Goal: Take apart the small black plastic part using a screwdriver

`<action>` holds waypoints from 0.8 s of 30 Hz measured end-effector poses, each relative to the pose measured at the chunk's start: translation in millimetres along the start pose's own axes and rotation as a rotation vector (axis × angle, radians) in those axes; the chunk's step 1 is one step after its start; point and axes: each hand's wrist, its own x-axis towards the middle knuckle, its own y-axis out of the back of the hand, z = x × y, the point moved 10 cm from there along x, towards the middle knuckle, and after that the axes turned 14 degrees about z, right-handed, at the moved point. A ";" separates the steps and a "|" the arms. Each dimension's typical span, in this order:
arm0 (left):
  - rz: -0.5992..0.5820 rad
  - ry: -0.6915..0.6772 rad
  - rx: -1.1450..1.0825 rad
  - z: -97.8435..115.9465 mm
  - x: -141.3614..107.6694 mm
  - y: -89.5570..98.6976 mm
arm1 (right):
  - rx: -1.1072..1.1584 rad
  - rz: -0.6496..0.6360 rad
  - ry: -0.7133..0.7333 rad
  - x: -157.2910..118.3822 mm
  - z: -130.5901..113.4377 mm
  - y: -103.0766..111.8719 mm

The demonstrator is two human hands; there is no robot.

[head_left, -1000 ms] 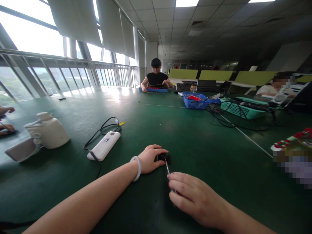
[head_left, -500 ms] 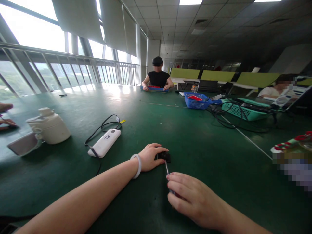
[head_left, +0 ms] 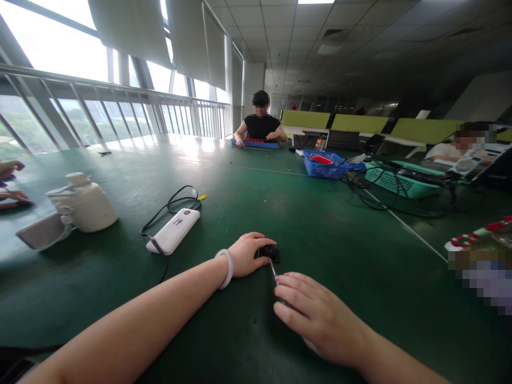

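Note:
My left hand point(head_left: 248, 255) grips a small black part point(head_left: 274, 253) on the green table point(head_left: 224, 330), its thumb and fingers closed around the part's left side. What kind of part it is I cannot make out. A screwdriver point(head_left: 273, 268) with a thin metal shaft is in my right hand point(head_left: 314, 314); the fingers wrap its handle and hide most of it. The shaft's tip meets the near side of the black part, or lies very close to it.
Left of my hands lie a white power bank point(head_left: 174, 232) with a black cable and a beige bottle point(head_left: 90, 205). A blue basket point(head_left: 324, 166), a green basket point(head_left: 400, 181) and tangled cables are at the back right. A person point(head_left: 261, 125) sits across the table; another person's hands point(head_left: 12, 184) show far left.
My right hand has shifted slightly up toward the black part, with the screwdriver in it. My left hand keeps its hold. The person opposite has raised one hand.

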 end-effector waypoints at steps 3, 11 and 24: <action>0.008 0.000 -0.002 -0.6 -0.2 0.0 | -0.002 -0.087 0.023 -4.6 -1.7 -9.7; 0.047 -0.035 -0.069 6.5 1.1 5.5 | -0.005 -0.263 0.016 -12.0 -1.1 -26.9; 0.041 -0.062 -0.077 7.1 0.9 3.4 | -0.116 0.020 -0.165 -9.6 28.1 4.8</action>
